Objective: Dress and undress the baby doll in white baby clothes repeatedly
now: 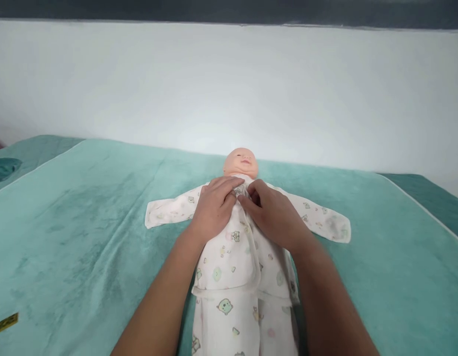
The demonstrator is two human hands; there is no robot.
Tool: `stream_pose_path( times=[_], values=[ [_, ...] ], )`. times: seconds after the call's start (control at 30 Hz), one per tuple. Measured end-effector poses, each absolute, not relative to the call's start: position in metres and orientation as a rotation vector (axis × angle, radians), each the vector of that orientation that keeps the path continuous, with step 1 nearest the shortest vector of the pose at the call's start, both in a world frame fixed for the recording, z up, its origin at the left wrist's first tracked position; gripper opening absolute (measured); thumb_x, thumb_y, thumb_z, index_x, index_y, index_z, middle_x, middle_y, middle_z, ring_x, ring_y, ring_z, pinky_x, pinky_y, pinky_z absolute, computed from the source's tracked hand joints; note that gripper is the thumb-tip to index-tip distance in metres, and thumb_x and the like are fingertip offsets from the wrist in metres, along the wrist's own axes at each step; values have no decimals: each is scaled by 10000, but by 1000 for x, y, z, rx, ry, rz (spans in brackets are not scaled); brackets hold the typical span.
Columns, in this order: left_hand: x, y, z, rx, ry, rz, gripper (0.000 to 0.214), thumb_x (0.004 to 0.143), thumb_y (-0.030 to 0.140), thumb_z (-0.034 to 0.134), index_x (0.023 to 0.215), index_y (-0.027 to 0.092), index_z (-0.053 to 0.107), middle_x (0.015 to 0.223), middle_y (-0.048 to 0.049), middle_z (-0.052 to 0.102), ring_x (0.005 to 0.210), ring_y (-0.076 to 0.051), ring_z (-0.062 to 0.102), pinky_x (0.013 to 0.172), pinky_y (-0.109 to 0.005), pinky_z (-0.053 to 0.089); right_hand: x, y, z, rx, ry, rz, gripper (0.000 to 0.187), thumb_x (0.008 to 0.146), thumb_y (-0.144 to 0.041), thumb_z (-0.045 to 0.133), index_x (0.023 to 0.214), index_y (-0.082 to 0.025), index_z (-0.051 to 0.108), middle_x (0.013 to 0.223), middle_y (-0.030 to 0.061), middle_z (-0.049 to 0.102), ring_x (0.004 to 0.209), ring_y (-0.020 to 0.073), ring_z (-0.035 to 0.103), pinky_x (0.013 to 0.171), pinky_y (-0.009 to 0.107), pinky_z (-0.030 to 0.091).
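A baby doll (241, 162) lies on its back, head at the far end, dressed in a white baby top (229, 252) printed with small animals. Its sleeves stretch out to both sides, and matching printed trousers (229, 326) show below the hem. My left hand (217, 205) rests on the upper chest, its thumb and fingers closed on the top's front edge near the neck. Opposite it, my right hand (271, 210) pinches the fabric at the same spot with bent fingers. The fingertips partly cover the front opening, so any fastener there is hidden.
A teal blanket (84, 237) with some creases covers the surface under the doll. Behind it rises a white wall (229, 89) with a dark band along the top. A yellow and black strip (5, 324) lies at the lower left.
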State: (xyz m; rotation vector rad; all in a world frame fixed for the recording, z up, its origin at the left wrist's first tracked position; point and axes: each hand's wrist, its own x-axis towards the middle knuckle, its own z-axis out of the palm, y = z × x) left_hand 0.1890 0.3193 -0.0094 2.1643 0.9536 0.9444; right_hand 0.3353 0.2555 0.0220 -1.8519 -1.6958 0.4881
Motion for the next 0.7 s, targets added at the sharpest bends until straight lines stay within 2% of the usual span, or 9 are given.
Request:
stream_pose_path(
  times=[0.17, 0.3, 0.43, 0.5, 0.57, 0.63, 0.7],
  values=[
    [190, 315, -8, 2233, 1006, 950, 372, 934, 159, 344, 1144, 247, 637, 1287, -35, 626, 1230, -215, 520, 1029, -394, 398, 337, 251, 14, -1751, -1481, 589, 122, 850, -340, 513, 776, -242, 519, 715, -33, 590, 663, 158, 516, 607, 289, 364],
    [191, 314, -9, 2275, 1041, 956, 352, 947, 170, 338, 1131, 247, 628, 1329, -30, 603, 1259, -221, 502, 1035, -399, 389, 336, 255, 11, -1727, -1416, 544, 90, 799, -283, 535, 725, -233, 548, 657, -43, 563, 634, 147, 485, 608, 288, 348],
    [191, 315, -11, 2195, 1011, 1006, 279, 931, 170, 401, 1071, 237, 632, 1317, -27, 613, 1254, -212, 507, 1044, -385, 385, 338, 257, 9, -1672, -1349, 604, 101, 785, -268, 523, 716, -225, 583, 629, -45, 526, 615, 139, 448, 590, 281, 326],
    [191, 314, -10, 2138, 1007, 1091, 230, 918, 182, 446, 999, 229, 655, 1206, -34, 660, 1167, -208, 551, 1003, -363, 409, 342, 258, 9, -1624, -1286, 699, 109, 780, -268, 525, 714, -218, 596, 624, -47, 504, 606, 131, 426, 575, 274, 312],
    [191, 313, -8, 2064, 1030, 1153, 194, 918, 223, 478, 931, 224, 671, 1038, -32, 693, 988, -195, 594, 900, -340, 445, 346, 258, 7, -1560, -1213, 813, 97, 766, -261, 538, 720, -212, 607, 625, -50, 491, 602, 121, 412, 570, 265, 304],
    [190, 310, -3, 2005, 1023, 1109, 189, 921, 285, 505, 883, 222, 679, 898, -16, 684, 822, -174, 579, 793, -319, 448, 351, 258, 5, -1483, -1158, 911, 78, 751, -247, 552, 726, -207, 614, 623, -52, 489, 606, 114, 411, 573, 258, 303],
    [189, 308, 2, 1988, 972, 996, 182, 906, 330, 548, 861, 224, 689, 820, -1, 656, 751, -157, 547, 734, -303, 430, 355, 259, 4, -1418, -1129, 972, 66, 744, -240, 563, 727, -203, 614, 622, -51, 492, 610, 110, 414, 574, 254, 300]
  ],
)
